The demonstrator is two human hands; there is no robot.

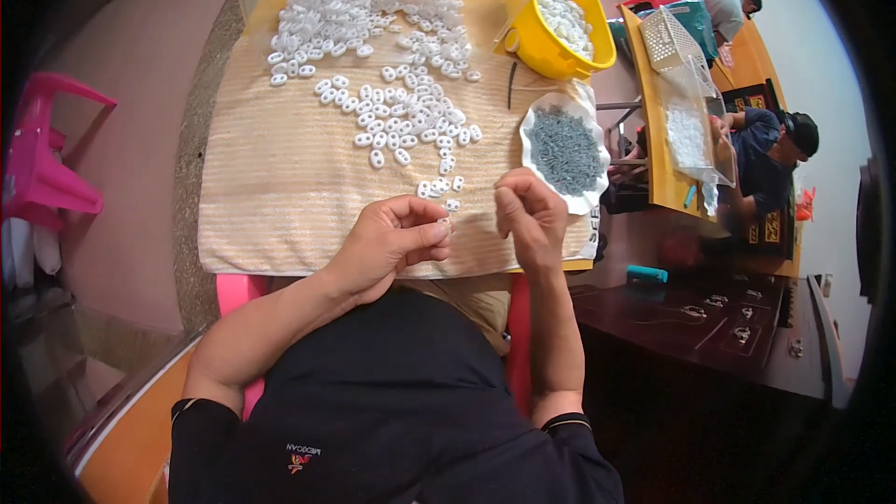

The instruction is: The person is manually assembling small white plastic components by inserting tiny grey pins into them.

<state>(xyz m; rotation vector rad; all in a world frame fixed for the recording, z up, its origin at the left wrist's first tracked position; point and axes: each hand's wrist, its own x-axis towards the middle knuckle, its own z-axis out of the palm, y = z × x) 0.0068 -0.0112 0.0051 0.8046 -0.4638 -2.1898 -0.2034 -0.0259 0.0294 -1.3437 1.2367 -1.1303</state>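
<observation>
My left hand (397, 241) is closed in a pinch at the near edge of the cloth. A small pale bit shows at its fingertips, too small to name. My right hand (532, 217) is also pinched, beside the near left rim of a scalloped white dish (528, 151); what its fingers hold, if anything, is hidden. Small grey rod-like pieces (565, 149) fill that dish. Just beyond my left fingertips lie a few white oval pieces (434, 189), each with two dark holes. More white ovals (401, 112) spread farther back, up to a heap of whitish, partly see-through pieces (327, 9).
A yellow basket (532, 42) of white pieces stands at the back right. A dark thin stick (511, 84) lies on the striped cloth (261, 168). At right, people sit by another table (658, 112). A pink stool (56, 159) stands on the left.
</observation>
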